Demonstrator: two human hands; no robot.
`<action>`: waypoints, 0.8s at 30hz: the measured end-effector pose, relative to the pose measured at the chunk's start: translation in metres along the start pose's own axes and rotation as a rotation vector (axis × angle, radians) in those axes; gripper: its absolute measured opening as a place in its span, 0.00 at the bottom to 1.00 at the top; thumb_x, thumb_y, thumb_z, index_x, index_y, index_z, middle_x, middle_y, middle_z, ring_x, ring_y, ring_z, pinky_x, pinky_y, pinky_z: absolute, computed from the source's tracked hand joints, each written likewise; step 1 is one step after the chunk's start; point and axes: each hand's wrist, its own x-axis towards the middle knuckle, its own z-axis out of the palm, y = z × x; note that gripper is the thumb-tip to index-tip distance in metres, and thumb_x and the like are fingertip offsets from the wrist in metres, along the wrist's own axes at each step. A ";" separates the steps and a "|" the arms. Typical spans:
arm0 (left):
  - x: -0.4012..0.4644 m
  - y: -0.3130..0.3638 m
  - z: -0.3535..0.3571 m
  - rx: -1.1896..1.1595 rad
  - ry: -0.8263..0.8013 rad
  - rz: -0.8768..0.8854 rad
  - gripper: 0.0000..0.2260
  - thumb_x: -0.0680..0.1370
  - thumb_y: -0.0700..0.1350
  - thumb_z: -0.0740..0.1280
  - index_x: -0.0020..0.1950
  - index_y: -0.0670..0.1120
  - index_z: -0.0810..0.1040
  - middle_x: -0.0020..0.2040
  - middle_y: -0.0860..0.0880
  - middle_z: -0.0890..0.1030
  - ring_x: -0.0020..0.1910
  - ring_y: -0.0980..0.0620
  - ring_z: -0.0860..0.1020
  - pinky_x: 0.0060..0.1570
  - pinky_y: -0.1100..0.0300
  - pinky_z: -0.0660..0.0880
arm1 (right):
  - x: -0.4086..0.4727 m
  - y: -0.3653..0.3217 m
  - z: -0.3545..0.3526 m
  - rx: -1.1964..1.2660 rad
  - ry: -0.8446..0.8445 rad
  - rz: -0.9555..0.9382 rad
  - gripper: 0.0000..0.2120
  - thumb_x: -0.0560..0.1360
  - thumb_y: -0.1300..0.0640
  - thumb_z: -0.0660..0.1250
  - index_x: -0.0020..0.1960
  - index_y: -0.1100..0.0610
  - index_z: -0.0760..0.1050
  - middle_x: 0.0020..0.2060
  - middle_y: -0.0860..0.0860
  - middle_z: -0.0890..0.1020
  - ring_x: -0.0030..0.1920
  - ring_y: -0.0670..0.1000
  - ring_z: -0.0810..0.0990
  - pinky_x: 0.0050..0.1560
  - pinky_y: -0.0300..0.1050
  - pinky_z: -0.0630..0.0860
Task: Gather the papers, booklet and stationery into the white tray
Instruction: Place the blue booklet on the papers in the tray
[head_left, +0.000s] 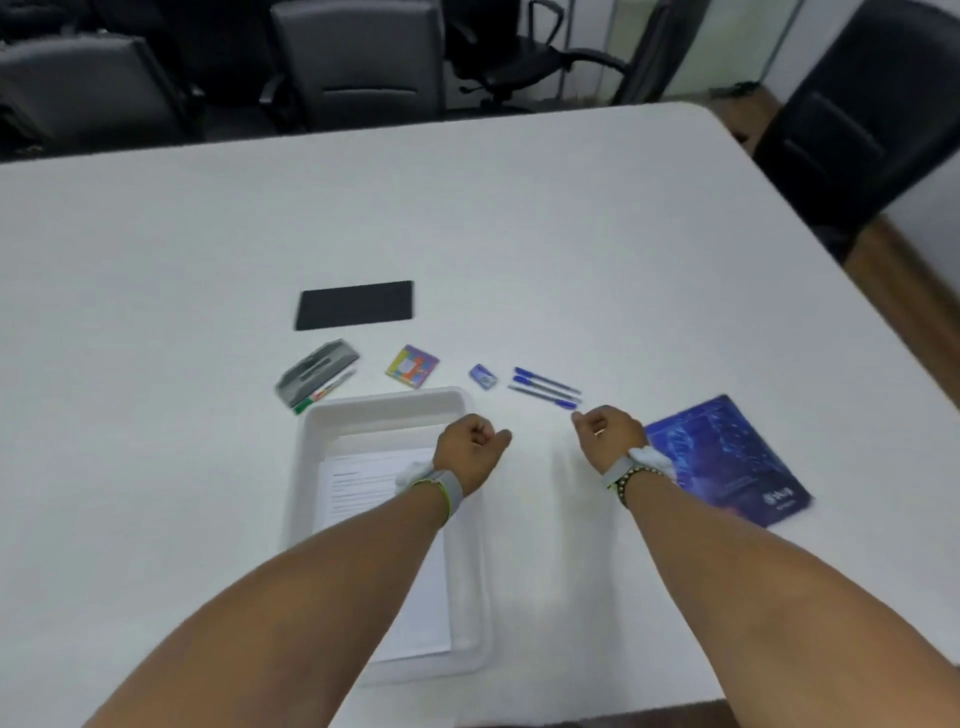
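The white tray (387, 410) lies in front of me with printed papers (358, 480) inside it. My left hand (470, 449) hovers over the tray's far right corner, fingers curled shut and holding nothing. My right hand (608, 434) is also curled shut, just below three blue pens (545, 388). A blue booklet (727, 460) lies to the right of that hand. Beyond the tray sit a small blue sharpener (483, 376), a colourful sticky-note pad (412, 366), a grey stapler (317, 370) and a green-capped marker (324, 392).
A flat black rectangle (355, 305) lies farther back on the white table (519, 234). Dark office chairs (358, 62) stand along the far edge, and another one (857, 130) at the right corner.
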 end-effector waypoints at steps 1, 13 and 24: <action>0.008 0.014 0.024 -0.123 -0.045 -0.075 0.10 0.76 0.47 0.75 0.42 0.47 0.75 0.35 0.46 0.79 0.29 0.50 0.77 0.33 0.62 0.77 | 0.012 0.019 -0.014 -0.013 0.017 0.038 0.13 0.76 0.43 0.70 0.47 0.53 0.82 0.44 0.51 0.86 0.48 0.55 0.85 0.50 0.44 0.79; 0.012 0.068 0.252 -0.360 -0.394 -0.532 0.19 0.81 0.56 0.68 0.65 0.43 0.76 0.62 0.42 0.79 0.55 0.45 0.79 0.58 0.53 0.78 | 0.073 0.204 -0.136 -0.164 0.032 0.365 0.30 0.80 0.49 0.65 0.77 0.61 0.63 0.72 0.61 0.71 0.70 0.62 0.73 0.70 0.53 0.70; 0.016 0.033 0.254 -0.291 -0.203 -0.449 0.26 0.77 0.45 0.73 0.73 0.46 0.73 0.66 0.45 0.81 0.59 0.45 0.82 0.65 0.48 0.78 | 0.012 0.203 -0.088 0.207 0.349 0.413 0.14 0.80 0.60 0.61 0.63 0.53 0.77 0.64 0.56 0.71 0.56 0.59 0.79 0.63 0.47 0.72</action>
